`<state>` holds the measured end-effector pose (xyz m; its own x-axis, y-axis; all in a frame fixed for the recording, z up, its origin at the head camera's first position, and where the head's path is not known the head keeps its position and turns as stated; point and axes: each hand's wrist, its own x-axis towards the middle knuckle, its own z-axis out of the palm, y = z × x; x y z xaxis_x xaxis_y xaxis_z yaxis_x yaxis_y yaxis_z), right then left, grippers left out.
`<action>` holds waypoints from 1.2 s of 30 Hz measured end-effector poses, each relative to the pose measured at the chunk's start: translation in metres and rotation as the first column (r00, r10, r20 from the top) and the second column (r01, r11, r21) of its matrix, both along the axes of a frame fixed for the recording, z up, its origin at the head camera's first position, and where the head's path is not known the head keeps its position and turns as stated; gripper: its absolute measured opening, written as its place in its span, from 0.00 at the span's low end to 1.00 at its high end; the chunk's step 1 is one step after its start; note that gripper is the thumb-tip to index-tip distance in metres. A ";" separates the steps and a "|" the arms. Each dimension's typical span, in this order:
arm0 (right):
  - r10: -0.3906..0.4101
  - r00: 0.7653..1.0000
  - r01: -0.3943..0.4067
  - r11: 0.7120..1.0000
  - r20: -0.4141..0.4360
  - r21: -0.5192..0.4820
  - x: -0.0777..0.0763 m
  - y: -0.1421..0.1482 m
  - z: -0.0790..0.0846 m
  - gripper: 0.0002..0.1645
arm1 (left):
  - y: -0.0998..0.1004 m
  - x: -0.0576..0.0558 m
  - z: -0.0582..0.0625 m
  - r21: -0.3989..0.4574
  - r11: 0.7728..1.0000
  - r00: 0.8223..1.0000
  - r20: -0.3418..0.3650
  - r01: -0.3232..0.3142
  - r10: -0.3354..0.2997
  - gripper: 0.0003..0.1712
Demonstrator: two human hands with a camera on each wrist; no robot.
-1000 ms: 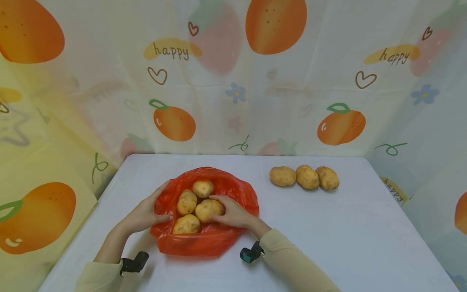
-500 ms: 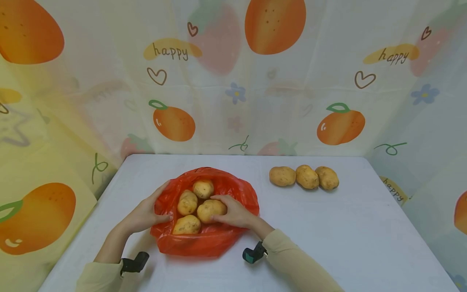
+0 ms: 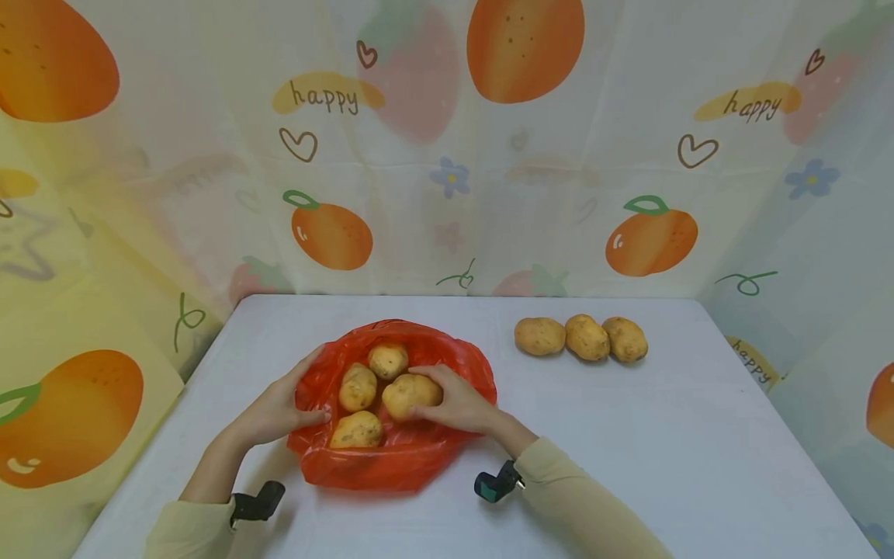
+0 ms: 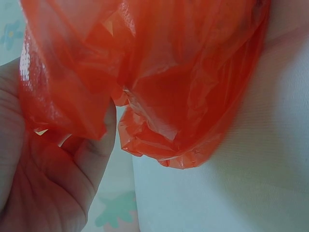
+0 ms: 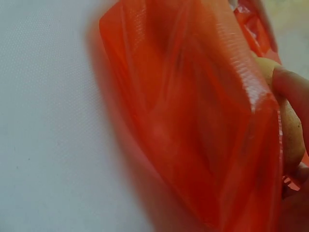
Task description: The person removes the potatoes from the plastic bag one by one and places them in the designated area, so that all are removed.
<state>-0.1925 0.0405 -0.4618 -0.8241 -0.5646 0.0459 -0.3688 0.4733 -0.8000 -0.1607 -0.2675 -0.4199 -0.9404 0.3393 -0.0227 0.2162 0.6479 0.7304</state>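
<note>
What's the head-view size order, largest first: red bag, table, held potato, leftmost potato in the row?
1. Table
2. Red bag
3. Held potato and leftmost potato, unranked: the held one looks slightly larger, but it's nearer the camera and partly covered by the right hand.

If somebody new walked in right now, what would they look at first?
Probably the bright red bag, left of centre on the white table: the left hand grips its rim, and the right hand holds a potato at its opening. Next, perhaps, the row of three potatoes near the table's far edge, or the big printed oranges on the cloth behind.
</note>
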 end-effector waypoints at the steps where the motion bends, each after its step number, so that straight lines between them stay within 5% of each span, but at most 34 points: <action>1: 0.001 1.000 -0.001 1.000 -0.005 -0.003 0.000 0.001 0.001 0.36 | 0.000 0.000 0.000 0.001 1.000 1.000 0.001 -0.001 0.001 0.58; 25: -0.024 0.998 0.022 0.999 -0.063 -0.030 0.005 0.027 0.015 0.37 | 0.001 -0.001 -0.001 0.006 1.000 1.000 0.024 -0.007 0.007 0.57; 36: -0.135 0.990 0.129 0.983 -0.041 -0.130 0.009 0.048 0.037 0.37 | 0.000 -0.002 -0.003 0.019 1.000 1.000 0.011 -0.005 0.005 0.57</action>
